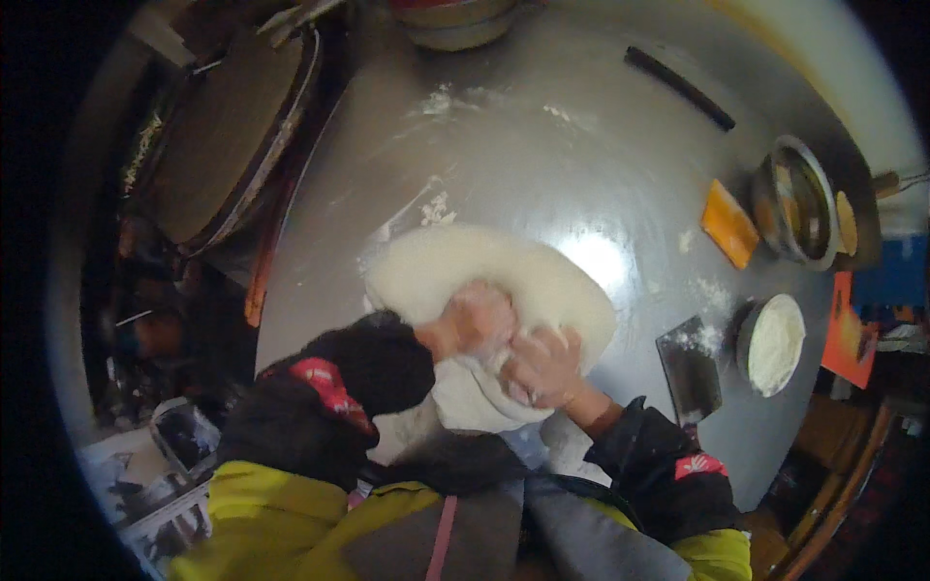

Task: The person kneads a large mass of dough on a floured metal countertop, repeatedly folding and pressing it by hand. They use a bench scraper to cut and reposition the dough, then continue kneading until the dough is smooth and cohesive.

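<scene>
A large, smooth mass of pale dough lies on the steel worktop close to my body. My left hand, slightly blurred, is curled and pressed into the middle of it. Touching the left at the fingers, my right hand bends its fingers over the dough's near right part. Below both hands a whitish fold bulges towards me, apparently part of the same dough. The palms and the undersides of the fingers are hidden.
On the right are a bowl of flour, a floured flat scraper, an orange-yellow scraper and a metal bowl. A dark bar lies farther back. A large round vessel stands beyond the left edge.
</scene>
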`<action>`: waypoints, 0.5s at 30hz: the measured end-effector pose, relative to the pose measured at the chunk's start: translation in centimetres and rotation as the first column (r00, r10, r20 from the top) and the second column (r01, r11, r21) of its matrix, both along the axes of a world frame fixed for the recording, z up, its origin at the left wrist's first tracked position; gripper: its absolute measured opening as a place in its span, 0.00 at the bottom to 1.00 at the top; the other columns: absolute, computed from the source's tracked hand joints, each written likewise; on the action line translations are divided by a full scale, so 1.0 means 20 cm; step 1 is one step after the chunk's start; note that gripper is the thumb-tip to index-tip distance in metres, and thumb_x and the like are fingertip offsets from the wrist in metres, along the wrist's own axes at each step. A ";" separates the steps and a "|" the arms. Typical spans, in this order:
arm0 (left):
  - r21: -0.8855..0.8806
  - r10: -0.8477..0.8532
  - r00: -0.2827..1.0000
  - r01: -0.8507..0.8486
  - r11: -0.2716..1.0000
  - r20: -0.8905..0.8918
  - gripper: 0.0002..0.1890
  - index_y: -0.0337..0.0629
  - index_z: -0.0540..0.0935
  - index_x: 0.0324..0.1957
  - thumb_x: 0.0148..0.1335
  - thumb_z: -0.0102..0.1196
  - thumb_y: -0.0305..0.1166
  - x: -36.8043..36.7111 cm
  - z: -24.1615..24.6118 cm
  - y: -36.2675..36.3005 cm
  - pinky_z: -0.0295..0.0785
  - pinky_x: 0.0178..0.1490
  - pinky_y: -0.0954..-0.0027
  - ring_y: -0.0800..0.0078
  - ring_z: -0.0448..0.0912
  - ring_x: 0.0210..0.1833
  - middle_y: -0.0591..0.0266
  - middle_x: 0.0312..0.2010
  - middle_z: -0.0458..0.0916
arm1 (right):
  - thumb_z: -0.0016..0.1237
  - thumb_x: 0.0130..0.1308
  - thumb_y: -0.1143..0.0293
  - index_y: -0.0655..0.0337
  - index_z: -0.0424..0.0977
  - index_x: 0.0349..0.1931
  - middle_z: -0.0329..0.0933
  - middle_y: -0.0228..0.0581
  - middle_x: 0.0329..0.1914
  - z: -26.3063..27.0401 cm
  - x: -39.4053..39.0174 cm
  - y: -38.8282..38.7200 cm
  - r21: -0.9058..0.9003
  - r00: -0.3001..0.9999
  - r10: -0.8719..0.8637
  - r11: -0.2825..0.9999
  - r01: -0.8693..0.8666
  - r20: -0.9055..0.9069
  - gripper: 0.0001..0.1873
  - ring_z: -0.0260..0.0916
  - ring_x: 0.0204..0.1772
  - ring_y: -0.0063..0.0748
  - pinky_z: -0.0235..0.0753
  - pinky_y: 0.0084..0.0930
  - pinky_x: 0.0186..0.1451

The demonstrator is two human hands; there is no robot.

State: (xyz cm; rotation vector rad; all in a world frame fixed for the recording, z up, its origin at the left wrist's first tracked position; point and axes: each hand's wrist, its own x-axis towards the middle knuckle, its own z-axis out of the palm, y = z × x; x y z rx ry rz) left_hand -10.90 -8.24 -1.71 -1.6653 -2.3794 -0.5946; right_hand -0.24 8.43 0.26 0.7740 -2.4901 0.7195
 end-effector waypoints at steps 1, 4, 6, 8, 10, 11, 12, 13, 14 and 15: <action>-0.093 0.059 0.998 -0.060 0.994 -0.011 0.05 0.52 0.77 0.21 0.45 0.55 0.38 -0.12 -0.04 0.06 0.67 0.39 0.60 0.63 0.74 0.31 0.64 0.23 0.74 | 0.52 0.43 0.62 0.49 0.71 0.26 0.71 0.32 0.44 -0.02 -0.10 0.00 -0.020 0.992 -0.118 0.993 0.117 -0.050 0.08 0.66 0.46 0.37 0.57 0.47 0.48; 0.251 0.160 0.961 -0.102 0.963 -0.224 0.06 0.47 0.75 0.21 0.47 0.54 0.35 -0.42 -0.07 0.21 0.67 0.38 0.62 0.65 0.74 0.33 0.63 0.22 0.74 | 0.53 0.44 0.66 0.52 0.71 0.27 0.71 0.35 0.46 -0.05 -0.36 -0.02 -0.100 0.936 -0.350 0.933 0.345 -0.037 0.08 0.65 0.49 0.40 0.57 0.45 0.49; 0.147 0.218 0.973 -0.205 0.968 -0.077 0.07 0.49 0.77 0.26 0.53 0.51 0.39 -0.49 -0.01 0.26 0.67 0.42 0.61 0.65 0.75 0.36 0.65 0.27 0.77 | 0.53 0.44 0.68 0.54 0.72 0.29 0.70 0.36 0.48 0.00 -0.44 -0.04 -0.097 0.905 -0.425 0.900 0.425 0.021 0.09 0.65 0.51 0.42 0.58 0.43 0.51; 0.039 0.225 0.939 -0.243 0.969 0.261 0.09 0.49 0.78 0.32 0.58 0.48 0.40 -0.51 0.10 0.25 0.67 0.46 0.61 0.63 0.76 0.39 0.64 0.32 0.79 | 0.52 0.46 0.70 0.56 0.73 0.33 0.70 0.38 0.49 0.11 -0.45 -0.05 -0.050 0.882 -0.460 0.883 0.466 0.097 0.10 0.65 0.53 0.44 0.59 0.40 0.54; -0.033 0.153 0.660 -0.191 0.981 0.736 0.12 0.46 0.79 0.37 0.62 0.45 0.40 -0.51 0.22 0.19 0.67 0.49 0.61 0.60 0.76 0.42 0.60 0.39 0.80 | 0.52 0.49 0.69 0.57 0.73 0.38 0.69 0.39 0.51 0.26 -0.40 0.00 -0.135 0.883 -0.286 0.925 0.356 0.372 0.13 0.64 0.55 0.45 0.58 0.39 0.58; 0.235 -0.018 0.640 -0.256 0.938 0.768 0.14 0.45 0.77 0.43 0.63 0.45 0.41 -0.53 0.26 0.14 0.67 0.51 0.61 0.59 0.75 0.45 0.57 0.42 0.79 | 0.52 0.51 0.69 0.57 0.74 0.40 0.69 0.39 0.52 0.34 -0.39 0.02 -0.162 0.801 -0.212 0.920 0.357 0.560 0.14 0.63 0.57 0.46 0.58 0.38 0.60; 0.454 -0.195 0.618 -0.294 0.841 0.761 0.17 0.44 0.76 0.49 0.64 0.44 0.42 -0.56 0.29 0.06 0.66 0.53 0.61 0.58 0.75 0.49 0.53 0.46 0.78 | 0.50 0.56 0.67 0.58 0.74 0.44 0.70 0.40 0.53 0.42 -0.37 0.06 -0.305 0.734 -0.081 0.875 0.376 0.675 0.15 0.63 0.58 0.47 0.58 0.40 0.62; 0.406 -0.142 0.481 -0.506 0.761 0.865 0.20 0.45 0.74 0.53 0.63 0.45 0.44 -0.66 0.30 -0.02 0.65 0.56 0.62 0.59 0.73 0.52 0.52 0.49 0.76 | 0.49 0.57 0.65 0.57 0.73 0.45 0.70 0.41 0.54 0.46 -0.41 0.07 -0.248 0.773 -0.171 0.886 0.392 0.610 0.16 0.63 0.59 0.48 0.59 0.42 0.62; 0.358 -0.013 0.497 -0.605 0.711 0.868 0.21 0.46 0.73 0.54 0.64 0.44 0.45 -0.76 0.29 -0.08 0.64 0.58 0.63 0.59 0.72 0.55 0.52 0.51 0.75 | 0.48 0.58 0.63 0.57 0.73 0.47 0.70 0.42 0.54 0.49 -0.46 0.09 -0.158 0.784 -0.273 0.892 0.423 0.558 0.17 0.63 0.59 0.49 0.59 0.43 0.62; 0.251 0.236 0.551 -0.665 0.704 0.800 0.22 0.47 0.72 0.56 0.65 0.44 0.46 -0.88 0.27 -0.15 0.62 0.60 0.64 0.59 0.70 0.57 0.52 0.53 0.73 | 0.48 0.59 0.60 0.56 0.72 0.49 0.70 0.43 0.55 0.50 -0.51 0.11 -0.094 0.844 -0.329 0.911 0.402 0.423 0.19 0.63 0.60 0.50 0.59 0.45 0.62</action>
